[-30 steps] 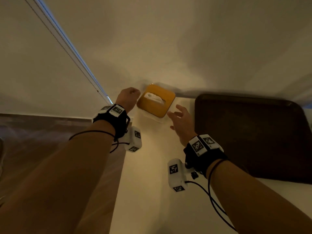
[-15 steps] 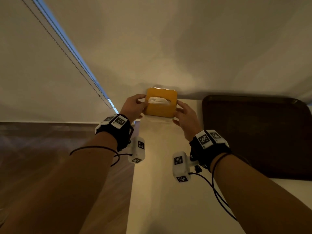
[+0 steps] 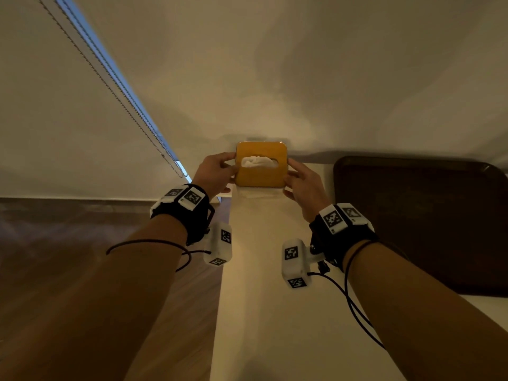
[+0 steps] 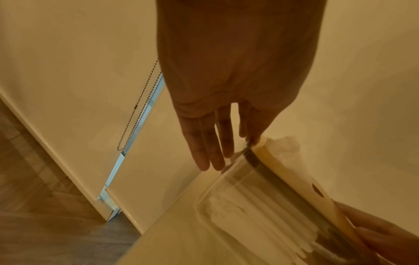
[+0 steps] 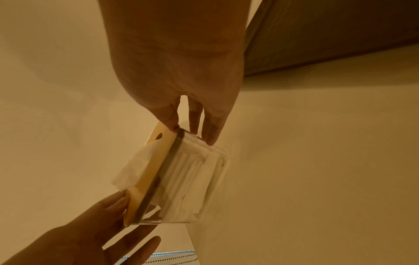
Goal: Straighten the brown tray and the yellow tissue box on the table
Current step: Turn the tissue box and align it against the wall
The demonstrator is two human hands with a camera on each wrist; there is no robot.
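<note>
The yellow tissue box [image 3: 261, 165] has a yellow lid over a clear body, and a white tissue pokes out of the slot. It stands square against the wall at the table's far left corner. My left hand [image 3: 217, 171] lies on its left side and my right hand [image 3: 299, 180] on its right side. Each wrist view shows straight fingers [image 4: 215, 157] [image 5: 199, 129] flat on the clear wall, one fingertip on the lid's edge. The brown tray [image 3: 420, 224] lies flat to the right, untouched, its far edge near the wall.
The white table [image 3: 261, 298] ends at a left edge close to the box, with wooden floor [image 3: 82, 243] beyond it. A blind's bead chain [image 3: 132, 114] hangs at the window gap on the left. A pale wall stands directly behind the box and tray.
The box was skewed a second ago, with my left hand fisted beside it. Both hands closed on its sides and it now sits square, nearer the wall. The tray has not moved.
</note>
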